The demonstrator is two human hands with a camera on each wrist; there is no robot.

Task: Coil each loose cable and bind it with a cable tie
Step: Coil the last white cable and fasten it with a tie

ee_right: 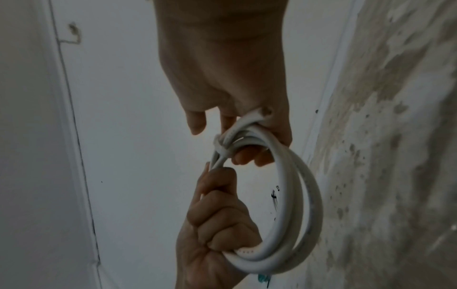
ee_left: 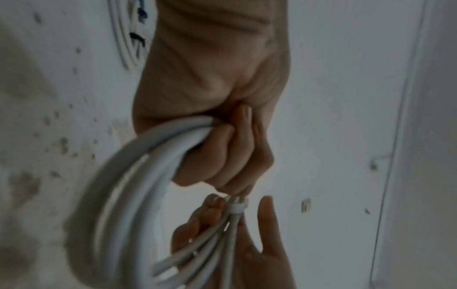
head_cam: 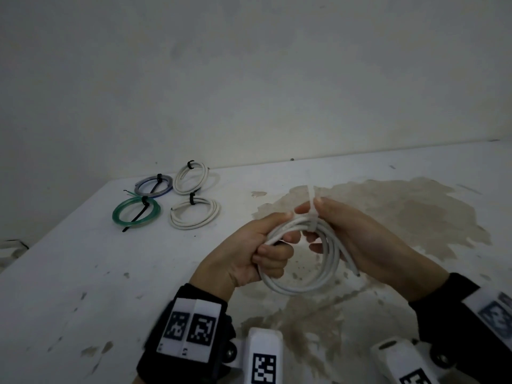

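4 bound coils (head_cam: 166,195) lie together at the far left of the white table (head_cam: 83,273), so I judge the task is near its end. 1 white cable coil (head_cam: 304,261) is held above the table between both hands. The left hand (head_cam: 249,256) grips the coil's left side in a closed fist. The right hand (head_cam: 357,239) supports the right side and pinches the tail of the white cable tie (head_cam: 311,202), which already circles the strands at the top. Next move, in my opinion: pull the tail upward until the tie is tight, while the left hand keeps the loops together.
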